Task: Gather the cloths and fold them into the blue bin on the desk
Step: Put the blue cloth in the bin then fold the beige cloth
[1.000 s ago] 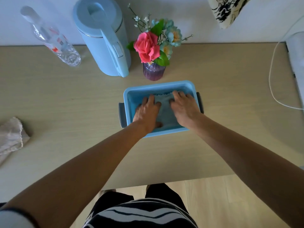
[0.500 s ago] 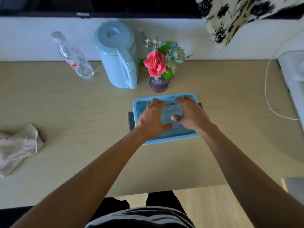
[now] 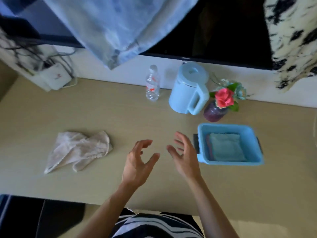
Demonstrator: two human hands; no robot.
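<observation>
The blue bin (image 3: 252, 133) sits at the right of the desk with a folded light blue cloth (image 3: 226, 148) lying flat inside, a pinkish edge showing under it. A crumpled beige cloth (image 3: 78, 150) lies loose on the desk at the left. My left hand (image 3: 139, 162) and my right hand (image 3: 185, 155) hover over the desk between the bin and the beige cloth, fingers spread, holding nothing. My right hand is just left of the bin's dark handle.
Along the back stand a clear plastic bottle (image 3: 152, 87), a light blue kettle (image 3: 188, 90) and a purple vase with flowers (image 3: 217, 109). A pale blue cloth (image 3: 116, 24) and a black-and-white patterned cloth (image 3: 295, 36) hang over a dark screen.
Both hands have lifted out of the bin and moved left, leaving the blue cloth folded inside. The view has swung left and up, bringing the beige cloth toward the middle.
</observation>
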